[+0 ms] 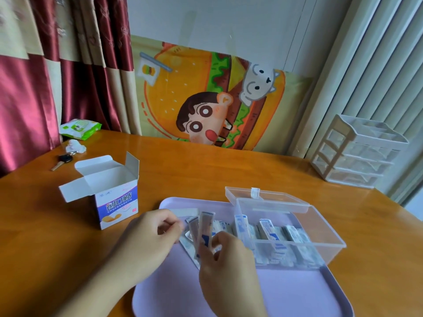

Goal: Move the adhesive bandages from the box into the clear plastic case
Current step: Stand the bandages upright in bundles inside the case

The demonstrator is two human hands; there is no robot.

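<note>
The bandage box [114,197] stands open on the wooden table, left of a lilac tray [286,291]. The clear plastic case [320,239] sits on the tray's right half, lid tipped back, with several wrapped bandages [270,229] inside. My right hand [226,268] pinches a few upright bandage strips [203,229] over the tray's middle. More loose bandages [187,243] lie under them on the tray. My left hand [148,234] is just left of the strips, fingers curled, its fingertips at a white paper strip [185,212]; whether it grips that strip is unclear.
A white plastic drawer unit [357,152] stands at the table's far right. A key [61,161], crumpled tissue [75,146] and a green wipes pack [80,128] lie at the far left. A cartoon cloth [206,99] hangs behind the table.
</note>
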